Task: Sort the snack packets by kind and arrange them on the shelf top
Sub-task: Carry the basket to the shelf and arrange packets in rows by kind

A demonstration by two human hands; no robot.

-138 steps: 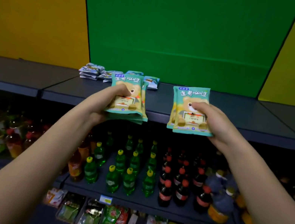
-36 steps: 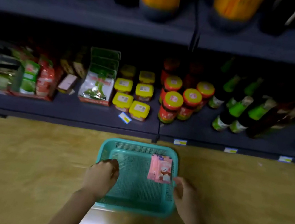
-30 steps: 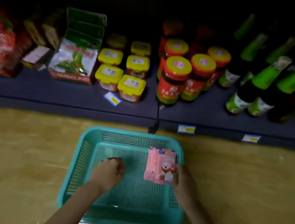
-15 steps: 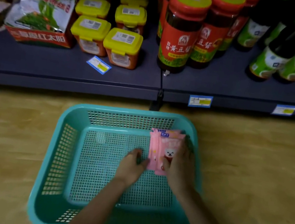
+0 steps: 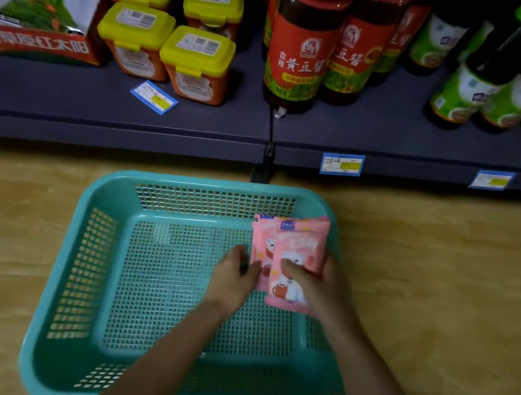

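The pink packets stood in the right of the teal basket, centre frame, leaning by its right wall; the right hand grasped the front one, thumb across its face; the left hand met the stack's left edge, though whether its fingers pinched it could not be told. The packets looked light, soft and slick, likely to slide apart and crush if squeezed; holding the stack flat between thumb and fingers, low on the sides, seemed best. The basket's walls hemmed the sides, so the way out was straight up; the shelf edge and jars stood near at the top of the frame; bare floor lay to the right.
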